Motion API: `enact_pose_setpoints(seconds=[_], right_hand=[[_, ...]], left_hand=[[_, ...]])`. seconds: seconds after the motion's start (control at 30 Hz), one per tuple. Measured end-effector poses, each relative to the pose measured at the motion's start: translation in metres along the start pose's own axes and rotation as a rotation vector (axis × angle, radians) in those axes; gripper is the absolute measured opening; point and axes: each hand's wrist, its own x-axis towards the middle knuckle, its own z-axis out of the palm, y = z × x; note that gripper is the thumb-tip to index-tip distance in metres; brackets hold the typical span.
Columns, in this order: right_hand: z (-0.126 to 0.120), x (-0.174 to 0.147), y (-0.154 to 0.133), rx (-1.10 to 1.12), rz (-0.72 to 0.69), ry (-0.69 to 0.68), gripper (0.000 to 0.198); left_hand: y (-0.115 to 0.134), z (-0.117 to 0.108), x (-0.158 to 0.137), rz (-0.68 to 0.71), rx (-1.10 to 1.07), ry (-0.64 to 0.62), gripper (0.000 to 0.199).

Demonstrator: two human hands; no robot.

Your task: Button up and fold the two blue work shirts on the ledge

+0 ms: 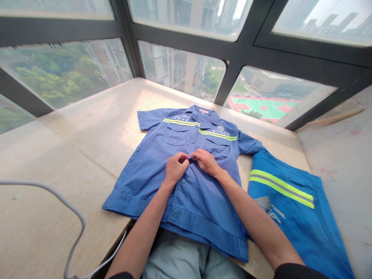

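Observation:
A blue short-sleeved work shirt lies front side up, with yellow-green reflective strips across the chest and its collar toward the window. My left hand and my right hand meet at the middle of the front placket. Both pinch the placket edge and lift it slightly off the shirt. A button between the fingertips, if any, is hidden. Below the hands, a button and a lower button show on the placket. Another button sits above them.
A folded brighter blue garment with a reflective stripe lies to the right, touching the shirt's sleeve. A grey cable curves over the pale stone ledge at left. Dark window frames border the back; a patterned wall stands at right.

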Motion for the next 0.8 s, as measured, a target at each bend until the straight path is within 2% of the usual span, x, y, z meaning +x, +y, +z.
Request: enact_pose_setpoints(seconds=[0.63, 0.8], right_hand=[[-0.0021, 0.0005, -0.0070, -0.021, 0.061, -0.022, 0.022], [-0.0016, -0.0013, -0.0092, 0.038, 0.099, 0.083, 0.017]], left_hand=[[-0.0036, -0.0031, 0.0015, 0.012, 0.011, -0.023, 0.015], [-0.0024, -0.0032, 0.0008, 0.013, 0.016, -0.013, 0.015]])
